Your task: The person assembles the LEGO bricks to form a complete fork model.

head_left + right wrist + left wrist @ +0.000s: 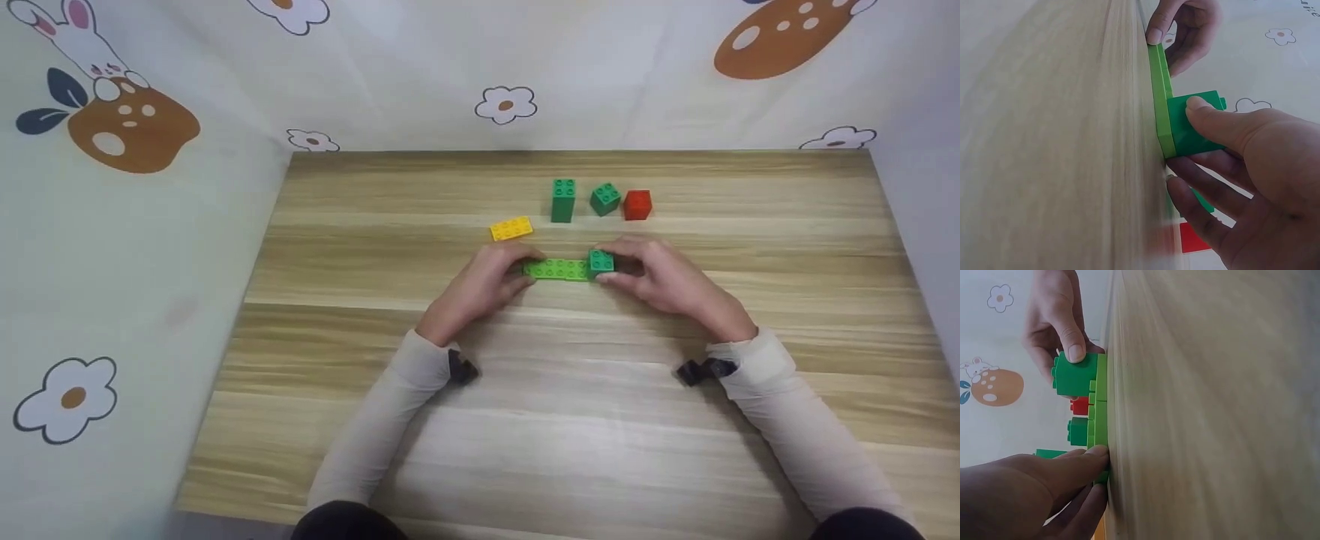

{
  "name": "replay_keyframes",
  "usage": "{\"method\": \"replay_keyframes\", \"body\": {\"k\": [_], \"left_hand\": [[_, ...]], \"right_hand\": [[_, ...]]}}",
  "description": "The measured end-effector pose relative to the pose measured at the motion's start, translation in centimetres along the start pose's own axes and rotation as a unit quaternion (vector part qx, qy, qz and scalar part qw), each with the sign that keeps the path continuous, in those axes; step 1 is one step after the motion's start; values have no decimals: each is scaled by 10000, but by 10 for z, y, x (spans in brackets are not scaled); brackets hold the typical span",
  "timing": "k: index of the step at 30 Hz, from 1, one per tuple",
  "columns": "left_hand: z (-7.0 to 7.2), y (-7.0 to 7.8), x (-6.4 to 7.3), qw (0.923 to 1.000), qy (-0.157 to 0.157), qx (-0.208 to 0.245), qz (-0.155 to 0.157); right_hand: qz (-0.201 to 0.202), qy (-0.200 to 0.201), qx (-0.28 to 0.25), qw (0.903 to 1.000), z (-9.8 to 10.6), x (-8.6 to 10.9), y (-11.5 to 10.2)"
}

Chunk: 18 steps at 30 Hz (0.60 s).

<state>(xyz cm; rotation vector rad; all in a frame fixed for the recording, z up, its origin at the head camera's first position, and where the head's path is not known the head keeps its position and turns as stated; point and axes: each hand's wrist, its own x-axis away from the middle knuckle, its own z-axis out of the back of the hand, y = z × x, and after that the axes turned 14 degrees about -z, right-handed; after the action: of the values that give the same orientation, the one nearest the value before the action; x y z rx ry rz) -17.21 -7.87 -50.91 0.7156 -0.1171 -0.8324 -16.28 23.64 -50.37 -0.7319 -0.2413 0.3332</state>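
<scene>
A flat light green row of toy building bricks (pixel 556 269) lies on the wooden table, with a seam between two pieces visible in the left wrist view. My left hand (pixel 489 276) pinches its left end between thumb and fingers. On the row's right end sits a dark green building block (pixel 601 261), studs up. My right hand (pixel 664 279) grips this block, with the thumb (pixel 1199 104) on its near side and fingers behind. In the left wrist view the block's underside (pixel 1094 374) meets the light green row.
Behind the hands stand a tall green block (pixel 563 201), a smaller green block (pixel 605 199) and a red block (pixel 637 205). A yellow brick (pixel 511 228) lies just beyond my left hand. A patterned cloth wall (pixel 420 75) borders the table's back edge.
</scene>
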Motion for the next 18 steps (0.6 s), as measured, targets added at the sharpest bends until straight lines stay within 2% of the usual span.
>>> {"method": "replay_keyframes", "body": {"k": [8, 18], "left_hand": [[0, -1, 1, 10000, 23, 82, -25], [0, -2, 1, 9996, 94, 30, -255]], "right_hand": [[-28, 42, -8, 10000, -1, 1, 0], [29, 248, 74, 9997, -1, 1, 2]]}}
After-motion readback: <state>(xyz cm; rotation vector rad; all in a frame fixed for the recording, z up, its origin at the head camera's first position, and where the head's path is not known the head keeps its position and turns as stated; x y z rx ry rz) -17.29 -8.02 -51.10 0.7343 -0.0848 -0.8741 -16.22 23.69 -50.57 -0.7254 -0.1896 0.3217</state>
